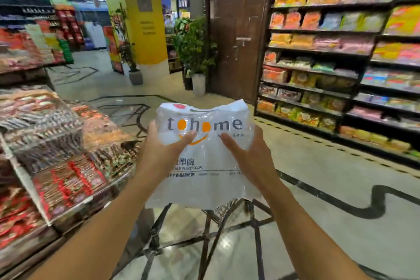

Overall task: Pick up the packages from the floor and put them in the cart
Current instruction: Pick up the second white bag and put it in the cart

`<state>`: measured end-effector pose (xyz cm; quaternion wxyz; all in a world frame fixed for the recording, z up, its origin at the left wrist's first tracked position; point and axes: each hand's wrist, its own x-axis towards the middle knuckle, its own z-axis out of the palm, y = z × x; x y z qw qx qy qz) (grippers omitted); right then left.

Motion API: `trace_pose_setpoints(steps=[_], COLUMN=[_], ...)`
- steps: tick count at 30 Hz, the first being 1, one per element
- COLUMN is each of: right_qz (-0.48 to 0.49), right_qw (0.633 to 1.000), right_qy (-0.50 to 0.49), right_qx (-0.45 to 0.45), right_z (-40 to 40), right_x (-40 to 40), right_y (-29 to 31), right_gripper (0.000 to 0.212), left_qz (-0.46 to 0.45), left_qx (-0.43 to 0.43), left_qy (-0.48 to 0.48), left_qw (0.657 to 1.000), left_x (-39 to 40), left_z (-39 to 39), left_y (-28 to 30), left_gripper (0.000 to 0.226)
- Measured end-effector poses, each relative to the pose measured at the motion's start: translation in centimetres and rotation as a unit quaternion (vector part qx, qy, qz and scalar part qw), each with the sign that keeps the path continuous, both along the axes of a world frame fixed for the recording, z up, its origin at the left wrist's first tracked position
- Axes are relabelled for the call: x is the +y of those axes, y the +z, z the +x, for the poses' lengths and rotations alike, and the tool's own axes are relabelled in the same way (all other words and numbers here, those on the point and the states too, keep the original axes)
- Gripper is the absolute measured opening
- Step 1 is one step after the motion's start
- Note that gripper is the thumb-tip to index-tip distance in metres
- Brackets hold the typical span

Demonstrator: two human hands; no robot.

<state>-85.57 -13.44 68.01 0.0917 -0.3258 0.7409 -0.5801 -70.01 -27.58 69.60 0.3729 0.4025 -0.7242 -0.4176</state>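
I hold the package (204, 154) just above the cart (218, 211), left hand (166, 143) and right hand (243, 145) clamped on its sides, so it drops inside.

A shop aisle with a glossy pale floor (341, 188) marked by dark curving lines runs toward a brown wooden door (236, 29). Dark shelving (318, 52) stacked with bright snack packs fills the right side, and tilted display bins (56, 143) line the left. A yellow pillar (143, 18) stands beyond, with potted plants (195, 52) beside it and strip lights overhead.
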Motion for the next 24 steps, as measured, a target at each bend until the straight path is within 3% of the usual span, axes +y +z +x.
trace_pose_setpoints(steps=[5, 7, 14, 24], right_qz=[0.017, 0.015, 0.018, 0.076], right_qw=[0.999, 0.998, 0.998, 0.993], right_qy=[-0.049, -0.051, -0.044, 0.047], right_qx=[-0.015, -0.015, -0.043, -0.084], right_z=[-10.3, -14.5, -27.0, -37.8], right_x=[-3.4, -5.6, -14.8, -28.1], right_y=[-2.8, -3.6, -5.7, -12.7], right_gripper=[0.098, 0.096, 0.079, 0.080], left_qz=[-0.010, -0.011, 0.037, 0.104], left_qx=[-0.030, -0.037, -0.031, -0.042], left_qy=[-0.018, -0.024, -0.015, 0.056], left_qw=[0.999, 0.999, 0.999, 0.992], left_x=[-4.6, -7.1, -15.7, -26.9], left_z=[-11.4, -15.6, -27.8, -36.0], left_y=[-2.3, -3.3, -6.1, -14.1], left_gripper=[0.078, 0.087, 0.070, 0.082])
